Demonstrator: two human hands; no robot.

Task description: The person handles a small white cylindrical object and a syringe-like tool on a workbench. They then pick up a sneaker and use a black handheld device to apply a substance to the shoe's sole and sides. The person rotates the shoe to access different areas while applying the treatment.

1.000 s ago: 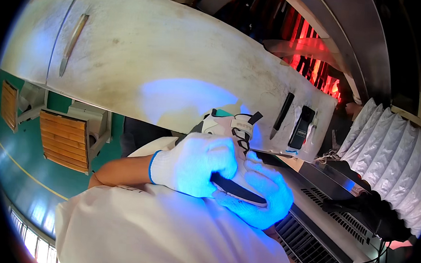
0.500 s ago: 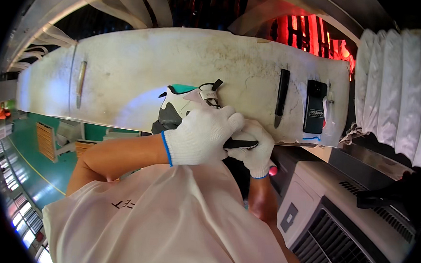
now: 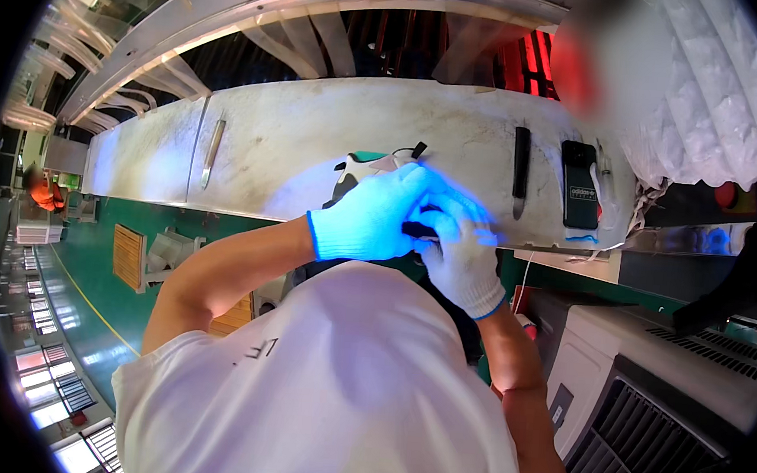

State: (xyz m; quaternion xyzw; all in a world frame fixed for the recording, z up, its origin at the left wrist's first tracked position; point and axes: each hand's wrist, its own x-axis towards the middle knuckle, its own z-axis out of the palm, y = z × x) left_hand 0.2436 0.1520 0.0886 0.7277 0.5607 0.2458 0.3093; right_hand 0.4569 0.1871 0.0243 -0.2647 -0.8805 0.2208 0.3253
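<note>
At frame centre, a dark tool (image 3: 420, 230) is gripped by both gloved hands (image 3: 371, 219) (image 3: 460, 254) over a shoe (image 3: 365, 168); slippage could gouge it.

Phone (image 3: 582, 185) (on worktable (image 3: 297, 145)) right of hands (image 3: 414, 226)

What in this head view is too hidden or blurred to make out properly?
- The dark object between the gloved hands: the left hand and right hand cover most of it.
- The white and teal item on the worktable: the left hand hides its lower part.
- The red patch at upper right: blurred.
- The orange shape at far left: too small.
</note>
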